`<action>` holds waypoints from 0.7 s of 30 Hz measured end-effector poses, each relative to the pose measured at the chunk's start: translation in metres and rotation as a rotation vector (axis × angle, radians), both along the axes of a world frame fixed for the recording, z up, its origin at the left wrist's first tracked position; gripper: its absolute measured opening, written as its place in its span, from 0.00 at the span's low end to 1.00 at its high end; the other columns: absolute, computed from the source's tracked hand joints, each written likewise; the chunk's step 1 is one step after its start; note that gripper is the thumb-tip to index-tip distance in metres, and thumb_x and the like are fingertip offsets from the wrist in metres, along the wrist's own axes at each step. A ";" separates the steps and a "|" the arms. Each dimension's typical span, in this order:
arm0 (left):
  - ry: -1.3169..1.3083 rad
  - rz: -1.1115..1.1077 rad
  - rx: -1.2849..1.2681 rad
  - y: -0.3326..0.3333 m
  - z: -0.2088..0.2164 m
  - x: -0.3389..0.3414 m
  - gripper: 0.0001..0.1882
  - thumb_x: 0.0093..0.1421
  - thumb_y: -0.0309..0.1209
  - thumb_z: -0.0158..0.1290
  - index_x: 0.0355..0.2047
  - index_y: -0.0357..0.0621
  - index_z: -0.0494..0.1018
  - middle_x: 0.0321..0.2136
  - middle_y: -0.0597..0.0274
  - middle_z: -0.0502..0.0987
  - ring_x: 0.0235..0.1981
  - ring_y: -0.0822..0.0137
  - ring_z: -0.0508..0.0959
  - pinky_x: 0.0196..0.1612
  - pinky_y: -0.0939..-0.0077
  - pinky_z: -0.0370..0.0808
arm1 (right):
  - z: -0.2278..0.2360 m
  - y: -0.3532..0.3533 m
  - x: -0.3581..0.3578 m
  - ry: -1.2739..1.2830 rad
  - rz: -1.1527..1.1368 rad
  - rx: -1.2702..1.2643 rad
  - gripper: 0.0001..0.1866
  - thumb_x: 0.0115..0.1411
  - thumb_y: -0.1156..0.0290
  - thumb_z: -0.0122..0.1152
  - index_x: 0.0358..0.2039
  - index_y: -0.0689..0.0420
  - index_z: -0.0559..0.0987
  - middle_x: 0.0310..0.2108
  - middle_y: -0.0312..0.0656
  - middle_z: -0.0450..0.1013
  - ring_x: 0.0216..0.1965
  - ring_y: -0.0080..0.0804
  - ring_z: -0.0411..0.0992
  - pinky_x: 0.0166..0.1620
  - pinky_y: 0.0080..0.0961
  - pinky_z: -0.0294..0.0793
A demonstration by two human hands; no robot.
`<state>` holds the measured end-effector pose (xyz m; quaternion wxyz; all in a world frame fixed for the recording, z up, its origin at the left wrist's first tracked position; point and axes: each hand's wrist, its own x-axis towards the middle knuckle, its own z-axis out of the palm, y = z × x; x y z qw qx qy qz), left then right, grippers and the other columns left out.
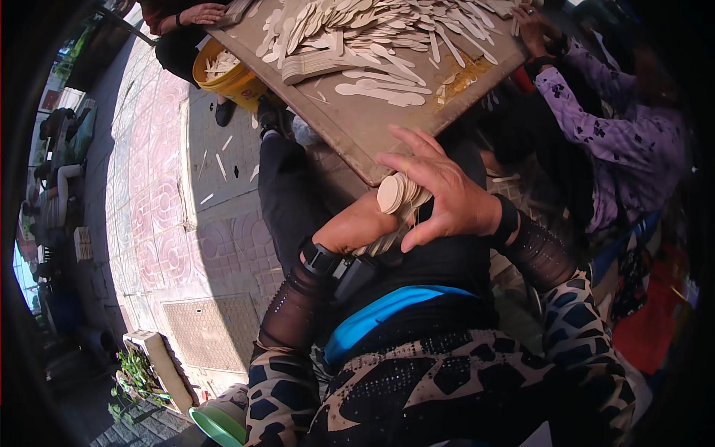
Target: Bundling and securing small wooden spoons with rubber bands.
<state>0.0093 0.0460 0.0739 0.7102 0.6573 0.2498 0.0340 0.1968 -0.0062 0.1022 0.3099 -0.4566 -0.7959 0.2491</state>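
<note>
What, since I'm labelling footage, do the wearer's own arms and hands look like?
The left hand and right hand are gloveless, each with a black wristband. Sheer black, sparkle-dotted forearm sleeves meet cream upper sleeves with dark angular patches.

Pale tan spoons (390, 194), yellow bucket (235, 85)

1 bundle of flat, pale wooden spoons (390, 194) is stacked face to face, the rounded bowl ends overlapping closely and the outermost 1 showing a smooth oval face. The bundle stands tilted between the left grip (361, 222) and the right grip (406, 186), beside the near corner of the desk (357, 141), bowls uppermost, with its narrow handles partly visible below and their middle hidden.
</note>
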 end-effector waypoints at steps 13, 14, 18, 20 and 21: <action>-0.100 -0.026 -0.171 0.024 -0.054 -0.013 0.20 0.57 0.25 0.54 0.50 0.36 0.69 0.44 0.54 0.75 0.45 0.70 0.76 0.43 0.78 0.75 | -0.028 0.008 -0.016 -0.288 0.100 0.298 0.53 0.31 0.53 0.73 0.60 0.59 0.62 0.60 0.47 0.62 0.68 0.53 0.46 0.66 0.59 0.33; -0.037 0.080 -0.551 0.024 -0.049 -0.011 0.19 0.58 0.25 0.53 0.51 0.37 0.69 0.44 0.55 0.75 0.45 0.70 0.76 0.44 0.78 0.75 | -0.030 0.009 -0.013 -0.327 0.131 0.312 0.53 0.31 0.53 0.73 0.59 0.58 0.63 0.61 0.45 0.62 0.68 0.52 0.46 0.66 0.59 0.32; 0.022 -0.006 -0.006 0.015 -0.045 -0.003 0.19 0.57 0.26 0.53 0.51 0.40 0.70 0.44 0.56 0.75 0.45 0.67 0.76 0.45 0.74 0.74 | -0.033 0.019 -0.010 -0.408 0.248 0.340 0.54 0.29 0.52 0.73 0.59 0.56 0.64 0.62 0.43 0.60 0.68 0.49 0.45 0.67 0.57 0.29; 0.030 0.113 0.108 0.014 -0.043 0.002 0.21 0.55 0.26 0.54 0.51 0.44 0.70 0.45 0.56 0.75 0.48 0.61 0.75 0.49 0.69 0.71 | -0.035 0.020 -0.008 -0.488 0.274 0.358 0.52 0.33 0.48 0.67 0.60 0.57 0.63 0.62 0.44 0.60 0.68 0.53 0.45 0.66 0.58 0.30; 0.032 0.116 0.109 0.015 -0.051 0.006 0.21 0.55 0.26 0.54 0.51 0.44 0.70 0.45 0.56 0.75 0.48 0.61 0.75 0.49 0.69 0.71 | -0.035 0.022 -0.007 -0.572 0.301 0.379 0.51 0.38 0.44 0.62 0.61 0.58 0.62 0.62 0.46 0.59 0.68 0.56 0.45 0.65 0.60 0.31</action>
